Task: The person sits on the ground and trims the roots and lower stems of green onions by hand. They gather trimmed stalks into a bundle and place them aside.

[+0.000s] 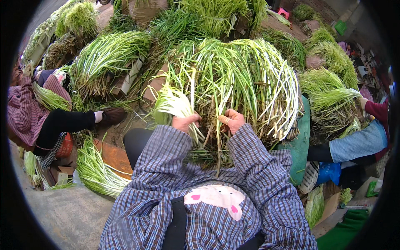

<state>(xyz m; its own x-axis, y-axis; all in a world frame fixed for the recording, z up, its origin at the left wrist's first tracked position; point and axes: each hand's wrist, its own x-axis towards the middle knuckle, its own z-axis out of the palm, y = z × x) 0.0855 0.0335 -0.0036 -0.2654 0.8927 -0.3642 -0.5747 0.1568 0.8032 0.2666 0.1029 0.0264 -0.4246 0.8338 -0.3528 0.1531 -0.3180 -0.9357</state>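
Note:
My left hand [185, 122] is closed around a bunch of pale leafy stalks [175, 101], apparently green garlic or chives, with white stems and yellow-green leaves. The white lower ends stick out below the fist. Thumb and fingers of my right hand [232, 121] pinch one stalk [218, 137], whose brown, dry lower end hangs toward my lap. Just beyond both hands lies a large heap of the same stalks [240, 68], leaves draped forward and soil-brown roots showing underneath. Loose green scraps [206, 157] lie below my hands.
A green board [301, 147] stands at the heap's right side. At left, a person in checked clothing [53, 93] holds stalks; a trimmed bundle [97, 168] lies on the ground nearer me. Another person's sleeve [376, 111] reaches toward a right-hand heap [325, 97]. More heaps stand behind.

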